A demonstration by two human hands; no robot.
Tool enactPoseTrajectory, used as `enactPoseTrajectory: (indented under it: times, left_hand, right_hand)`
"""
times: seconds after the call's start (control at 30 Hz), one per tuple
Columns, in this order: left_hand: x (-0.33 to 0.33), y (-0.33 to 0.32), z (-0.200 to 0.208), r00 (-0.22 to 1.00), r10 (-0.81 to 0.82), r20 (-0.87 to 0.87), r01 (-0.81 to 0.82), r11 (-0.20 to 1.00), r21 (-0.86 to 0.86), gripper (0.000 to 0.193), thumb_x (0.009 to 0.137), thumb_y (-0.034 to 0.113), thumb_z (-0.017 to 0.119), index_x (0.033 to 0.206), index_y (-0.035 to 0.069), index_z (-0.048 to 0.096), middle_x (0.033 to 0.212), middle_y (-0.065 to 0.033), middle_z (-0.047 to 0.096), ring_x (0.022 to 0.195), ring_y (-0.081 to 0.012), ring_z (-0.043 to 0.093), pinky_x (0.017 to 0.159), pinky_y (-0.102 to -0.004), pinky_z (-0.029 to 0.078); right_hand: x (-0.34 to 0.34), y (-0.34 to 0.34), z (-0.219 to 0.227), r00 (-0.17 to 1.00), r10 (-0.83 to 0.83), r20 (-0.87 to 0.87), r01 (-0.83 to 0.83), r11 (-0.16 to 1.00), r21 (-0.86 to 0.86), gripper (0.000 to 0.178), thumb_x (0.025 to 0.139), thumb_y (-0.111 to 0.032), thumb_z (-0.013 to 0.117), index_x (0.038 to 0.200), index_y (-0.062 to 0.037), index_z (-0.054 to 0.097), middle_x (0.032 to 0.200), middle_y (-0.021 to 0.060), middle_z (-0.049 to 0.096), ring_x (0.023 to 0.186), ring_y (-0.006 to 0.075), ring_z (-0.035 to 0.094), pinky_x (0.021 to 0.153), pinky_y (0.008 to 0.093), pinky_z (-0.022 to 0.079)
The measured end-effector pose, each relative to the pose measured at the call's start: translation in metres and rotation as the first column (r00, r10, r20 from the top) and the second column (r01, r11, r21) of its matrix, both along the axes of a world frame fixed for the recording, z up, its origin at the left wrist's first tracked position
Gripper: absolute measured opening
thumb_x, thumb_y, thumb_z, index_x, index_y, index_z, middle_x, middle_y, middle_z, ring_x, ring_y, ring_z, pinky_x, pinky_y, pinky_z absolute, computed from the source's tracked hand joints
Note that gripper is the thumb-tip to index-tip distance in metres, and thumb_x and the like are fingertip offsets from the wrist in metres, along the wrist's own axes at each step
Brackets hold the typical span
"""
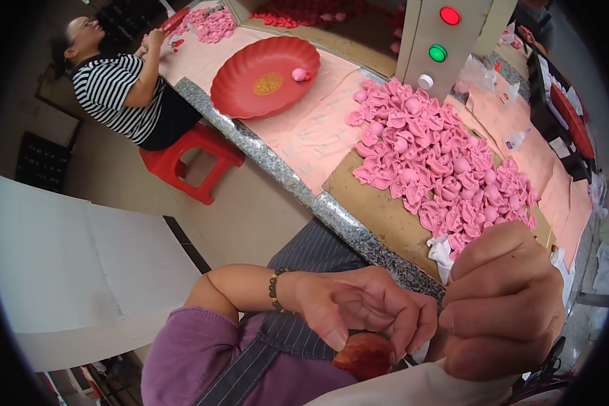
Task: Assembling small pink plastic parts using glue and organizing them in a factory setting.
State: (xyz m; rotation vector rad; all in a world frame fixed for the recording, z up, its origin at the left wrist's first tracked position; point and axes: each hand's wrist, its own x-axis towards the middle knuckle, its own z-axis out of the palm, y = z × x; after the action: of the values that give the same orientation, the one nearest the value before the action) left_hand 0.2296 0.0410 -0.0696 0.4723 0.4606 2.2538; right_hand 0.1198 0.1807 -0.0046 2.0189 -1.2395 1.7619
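While the left forearm slants in from the lower left, the left hand [369, 304] bends over a red-brown piece [365, 356], clamped between thumb and fingers near the lower edge, this side of the tabletop [338, 215]. Close beside it, the right hand [504, 304] is raised, fingers folded together in a fist; whether it grips anything, one cannot tell. Pink pieces [446, 162] lie heaped beyond.

Tray [240, 81] left of heaped pieces [446, 162]

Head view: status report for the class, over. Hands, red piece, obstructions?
Left hand pinching red piece. Right hand curled, grip hidden. It blocks part of pink pile.
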Motion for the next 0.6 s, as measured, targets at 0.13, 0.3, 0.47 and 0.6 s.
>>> enactPoseTrajectory:
  times: [0.13,0.3,0.47,0.6]
  left_hand:
    - [-0.002,0.006,0.001,0.998,0.028,-0.049,-0.026,0.999,0.027,0.051,0.063,0.03,0.074,0.095,-0.007,0.058,0.108,-0.0127,0.043,0.095,-0.0171,0.048,0.085,-0.0264,0.036]
    - [-0.006,0.0,0.009,0.995,0.054,-0.083,-0.054,0.999,0.001,0.053,0.063,0.031,0.075,0.096,-0.007,0.058,0.11,-0.013,0.042,0.098,-0.0172,0.047,0.087,-0.0274,0.035]
    - [-0.005,0.0,0.009,0.991,0.097,-0.093,-0.094,0.995,0.033,0.055,0.062,0.031,0.075,0.099,-0.006,0.058,0.111,-0.0129,0.042,0.099,-0.0171,0.046,0.088,-0.0275,0.034]
    - [-0.008,0.003,0.006,0.972,0.165,-0.165,-0.15,0.983,0.102,0.056,0.063,0.031,0.075,0.101,-0.006,0.058,0.111,-0.0126,0.042,0.1,-0.0171,0.045,0.089,-0.0283,0.033]
  right_hand:
    - [-0.003,0.006,0.005,0.998,0.032,-0.05,-0.029,0.998,0.057,0.011,0.07,-0.003,0.063,0.069,-0.0104,0.055,0.072,0.0034,0.056,0.041,0.0128,0.051,0.039,0.0239,0.037]
    - [0.016,0.01,0.01,0.942,-0.336,0.012,0.33,0.932,0.148,0.012,0.078,-0.009,0.061,0.069,-0.0086,0.053,0.059,0.002,0.053,0.039,0.0135,0.046,0.041,0.0263,0.032]
    - [0.015,0.008,0.009,0.939,-0.342,0.035,0.334,0.932,0.139,0.017,0.083,-0.016,0.06,0.07,-0.0073,0.054,0.055,0.0016,0.052,0.038,0.0139,0.043,0.041,0.0263,0.031]
    - [0.014,0.008,0.01,0.931,-0.366,0.007,0.36,0.917,0.171,0.017,0.084,-0.017,0.06,0.072,-0.0067,0.054,0.057,0.0013,0.053,0.039,0.0138,0.044,0.041,0.026,0.031]
